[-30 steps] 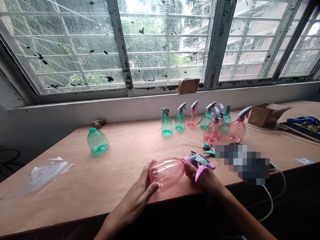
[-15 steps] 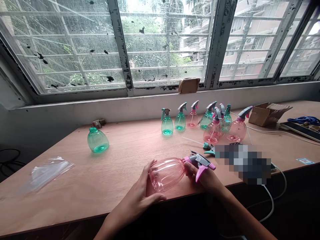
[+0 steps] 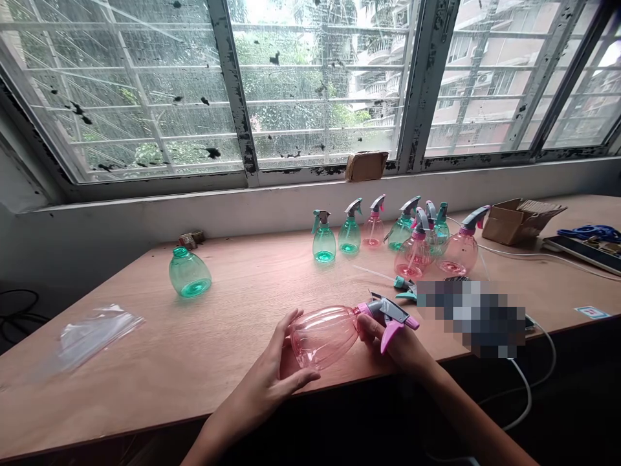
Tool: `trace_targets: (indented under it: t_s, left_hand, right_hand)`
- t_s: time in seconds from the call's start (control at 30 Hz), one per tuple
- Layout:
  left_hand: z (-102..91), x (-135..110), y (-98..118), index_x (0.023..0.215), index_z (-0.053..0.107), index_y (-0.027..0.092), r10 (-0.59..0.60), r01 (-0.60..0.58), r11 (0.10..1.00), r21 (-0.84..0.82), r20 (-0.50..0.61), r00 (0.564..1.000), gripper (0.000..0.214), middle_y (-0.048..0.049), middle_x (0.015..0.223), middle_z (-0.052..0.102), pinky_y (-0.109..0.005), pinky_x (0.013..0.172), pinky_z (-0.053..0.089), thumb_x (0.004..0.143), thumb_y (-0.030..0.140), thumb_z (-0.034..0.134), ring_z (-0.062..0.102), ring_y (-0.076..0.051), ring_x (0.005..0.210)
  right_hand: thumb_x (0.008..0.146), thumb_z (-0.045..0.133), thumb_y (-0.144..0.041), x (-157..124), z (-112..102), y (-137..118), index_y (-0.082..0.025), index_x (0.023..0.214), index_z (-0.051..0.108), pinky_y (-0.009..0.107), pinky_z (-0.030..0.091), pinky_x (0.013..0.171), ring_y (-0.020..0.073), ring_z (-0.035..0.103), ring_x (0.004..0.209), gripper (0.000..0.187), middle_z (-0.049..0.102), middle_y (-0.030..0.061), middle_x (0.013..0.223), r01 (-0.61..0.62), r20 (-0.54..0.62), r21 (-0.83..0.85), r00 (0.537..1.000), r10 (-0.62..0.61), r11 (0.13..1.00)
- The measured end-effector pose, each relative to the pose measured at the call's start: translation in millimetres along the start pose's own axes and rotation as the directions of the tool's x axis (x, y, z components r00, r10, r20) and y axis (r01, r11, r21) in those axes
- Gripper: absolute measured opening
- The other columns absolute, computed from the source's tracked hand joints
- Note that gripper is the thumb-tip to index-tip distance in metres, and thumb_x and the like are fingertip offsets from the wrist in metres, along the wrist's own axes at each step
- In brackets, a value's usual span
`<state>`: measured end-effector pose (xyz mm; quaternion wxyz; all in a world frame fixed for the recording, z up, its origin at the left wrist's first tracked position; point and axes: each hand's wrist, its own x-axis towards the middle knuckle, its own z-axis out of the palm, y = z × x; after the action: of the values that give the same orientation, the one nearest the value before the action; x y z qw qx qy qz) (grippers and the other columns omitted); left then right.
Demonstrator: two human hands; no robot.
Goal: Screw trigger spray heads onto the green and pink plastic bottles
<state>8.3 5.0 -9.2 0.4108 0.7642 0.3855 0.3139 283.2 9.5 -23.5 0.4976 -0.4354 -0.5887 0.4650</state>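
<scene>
While the right hand (image 3: 395, 343) grips a pink trigger spray bottle (image 3: 325, 336) by the neck, the left hand (image 3: 262, 382) spreads wide around its base, bottle sideways near the wooden table (image 3: 218, 349) front edge

A pixelated patch (image 3: 478, 317) masks part of the teal trigger sprayer (image 3: 406, 294). The pink trigger (image 3: 389, 335) hides some of the right hand (image 3: 406, 348). The bottom edge cuts off both forearms (image 3: 216, 427); print on the blue-bordered card (image 3: 592, 313) is too small to read.
</scene>
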Motion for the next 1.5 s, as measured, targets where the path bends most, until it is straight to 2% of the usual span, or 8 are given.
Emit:
trace_targets:
  t_s: [0.2,0.43,0.67,0.77,0.93,1.33,1.5]
  left_hand:
    - [0.1,-0.3,1.4,0.157,0.018,0.039,-0.006,0.006,1.000,0.027,0.010,1.000,0.086,-0.0043,0.167,0.024,-0.050,0.125,0.022,0.090,0.042,0.073,0.028,-0.032,0.151]
    - [-3.8,-4.1,11.7,0.157,0.017,0.041,-0.063,0.060,0.996,0.059,0.044,0.997,0.065,0.0003,0.168,0.020,-0.052,0.126,0.015,0.102,0.049,0.050,0.020,-0.031,0.153]
    - [-1.8,-1.1,0.1,0.157,0.021,0.037,-0.015,0.016,0.999,-0.037,0.018,1.000,0.081,-0.0057,0.166,0.027,-0.053,0.125,0.019,0.093,0.045,0.069,0.028,-0.034,0.151]
    - [-0.8,-0.2,-2.7,0.157,0.020,0.037,-0.007,0.008,1.000,-0.024,0.016,1.000,0.088,-0.0062,0.166,0.026,-0.053,0.125,0.021,0.089,0.042,0.075,0.028,-0.034,0.151]
    - [-0.5,-0.3,-1.4,0.157,0.019,0.038,-0.004,0.004,1.000,0.021,0.022,1.000,0.088,-0.0066,0.167,0.024,-0.055,0.124,0.022,0.089,0.041,0.074,0.029,-0.035,0.150]
    - [1.6,2.6,-4.8,0.156,0.021,0.037,-0.002,0.003,0.999,-0.052,0.013,1.000,0.092,-0.0080,0.163,0.033,-0.054,0.123,0.026,0.085,0.030,0.079,0.035,-0.034,0.147]
    - [1.8,1.1,-1.8,0.157,0.020,0.036,0.015,-0.015,1.000,-0.003,0.001,1.000,0.090,-0.0086,0.162,0.033,-0.054,0.124,0.025,0.087,0.034,0.077,0.034,-0.034,0.148]
  right_hand:
    - [0.094,0.055,-0.057,-0.6,0.0,-3.0,-0.022,0.067,0.058,0.032,0.035,0.056,0.0165,0.047,0.056,0.045,0.053,-0.0007,0.059,-0.010,0.006,-0.027,1.000,0.010,1.000]
    - [0.095,0.053,-0.059,0.4,-1.3,-3.6,-0.022,0.067,0.058,0.030,0.035,0.058,0.0155,0.047,0.057,0.047,0.052,-0.0014,0.059,-0.008,0.030,-0.093,0.999,0.011,0.996]
    - [0.097,0.052,-0.057,-0.2,-2.7,2.6,-0.022,0.069,0.058,0.030,0.033,0.055,0.0152,0.045,0.055,0.045,0.052,-0.0017,0.059,-0.008,0.039,-0.070,0.999,0.010,0.998]
    - [0.096,0.052,-0.057,-0.6,-2.9,2.8,-0.021,0.069,0.058,0.030,0.033,0.054,0.0148,0.046,0.054,0.045,0.052,-0.0019,0.058,-0.010,0.041,-0.061,0.999,0.012,0.998]
    - [0.097,0.052,-0.055,-0.6,-2.6,-0.6,-0.021,0.069,0.058,0.030,0.035,0.057,0.0147,0.046,0.056,0.045,0.052,-0.0022,0.058,0.003,0.035,-0.071,0.999,0.000,0.997]
    - [0.096,0.052,-0.058,-0.9,-2.0,-2.5,-0.021,0.068,0.059,0.030,0.033,0.056,0.0146,0.046,0.056,0.047,0.052,-0.0017,0.059,-0.009,0.045,-0.070,0.999,0.012,0.997]
    - [0.096,0.052,-0.058,-1.2,-1.2,-3.4,-0.021,0.068,0.059,0.030,0.033,0.056,0.0145,0.045,0.056,0.047,0.052,-0.0018,0.059,-0.015,0.054,-0.078,0.998,0.019,0.997]
